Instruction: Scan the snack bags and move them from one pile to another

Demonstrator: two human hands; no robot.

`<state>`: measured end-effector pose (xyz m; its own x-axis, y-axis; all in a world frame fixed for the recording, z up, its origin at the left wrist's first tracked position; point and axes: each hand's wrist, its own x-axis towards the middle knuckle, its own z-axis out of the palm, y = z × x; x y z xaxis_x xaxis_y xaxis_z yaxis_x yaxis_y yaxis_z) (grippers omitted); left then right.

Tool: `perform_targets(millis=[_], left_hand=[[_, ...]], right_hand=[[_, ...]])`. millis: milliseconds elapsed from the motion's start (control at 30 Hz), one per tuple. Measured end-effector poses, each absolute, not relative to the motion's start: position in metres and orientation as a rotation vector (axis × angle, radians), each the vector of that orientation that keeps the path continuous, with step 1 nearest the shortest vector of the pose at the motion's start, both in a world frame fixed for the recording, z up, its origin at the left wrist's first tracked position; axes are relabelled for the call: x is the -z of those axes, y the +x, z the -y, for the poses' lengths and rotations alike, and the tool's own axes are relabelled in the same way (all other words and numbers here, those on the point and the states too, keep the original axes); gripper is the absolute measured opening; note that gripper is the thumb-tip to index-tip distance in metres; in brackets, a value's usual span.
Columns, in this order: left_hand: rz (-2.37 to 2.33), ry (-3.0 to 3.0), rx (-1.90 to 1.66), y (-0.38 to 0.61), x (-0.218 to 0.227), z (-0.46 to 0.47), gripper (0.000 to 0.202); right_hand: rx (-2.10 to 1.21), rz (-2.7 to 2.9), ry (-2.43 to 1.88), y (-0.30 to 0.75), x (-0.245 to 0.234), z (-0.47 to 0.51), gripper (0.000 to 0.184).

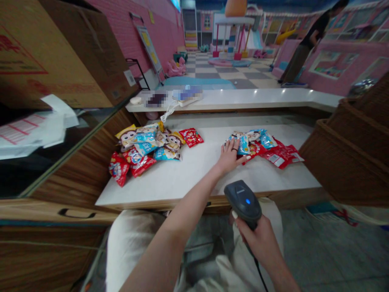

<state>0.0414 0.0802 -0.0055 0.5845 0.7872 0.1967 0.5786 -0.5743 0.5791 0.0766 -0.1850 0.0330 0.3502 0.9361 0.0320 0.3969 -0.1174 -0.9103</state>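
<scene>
My left hand reaches across the white desktop with its fingers stretched out. It rests on the near side of a blue snack packet, not closed around it. Beside it lie another blue packet and red snack packets. Wrapped around the handle of a dark barcode scanner is my right hand; the scanner's blue light is lit and its head is over the desk's front edge. On the left of the desk is a pile of yellow, blue and red snack packets, with one red packet at its right side.
A large cardboard box and white papers sit on the left counter. A brown wicker basket borders the desk on the right. Behind is a raised white ledge with blurred items. A person stands farther back.
</scene>
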Motion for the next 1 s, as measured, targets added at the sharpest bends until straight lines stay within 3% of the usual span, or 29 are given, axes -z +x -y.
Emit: perform_targets(millis=[100, 267, 467, 733, 900, 1000], left_hand=[[-1.279, 2.427, -0.655, 0.012, -0.006, -0.103, 0.072], [-1.754, 2.519, -0.487, -0.056, -0.018, -0.141, 0.081], [-1.775, 2.466, -0.310, -0.091, -0.014, -0.161, 0.066], [-1.156, 2.204, -0.929, -0.108, -0.006, -0.111, 0.062], [-0.961, 1.406, -1.306, -0.132, -0.002, -0.053, 0.050], [-0.902, 0.956, -1.360, -0.142, 0.004, -0.027, 0.048]], right_hand=[[-0.759, 1.221, -1.680, 0.077, -0.036, 0.182, 0.034], [-0.777, 1.237, -1.676, 0.073, -0.034, 0.180, 0.034], [-0.791, 1.213, -1.646, 0.067, -0.027, 0.182, 0.033], [-0.753, 1.275, -1.650, 0.062, -0.044, 0.182, 0.031], [-0.774, 1.285, -1.639, 0.054, -0.036, 0.184, 0.030], [-0.791, 1.286, -1.624, 0.046, -0.026, 0.184, 0.028]])
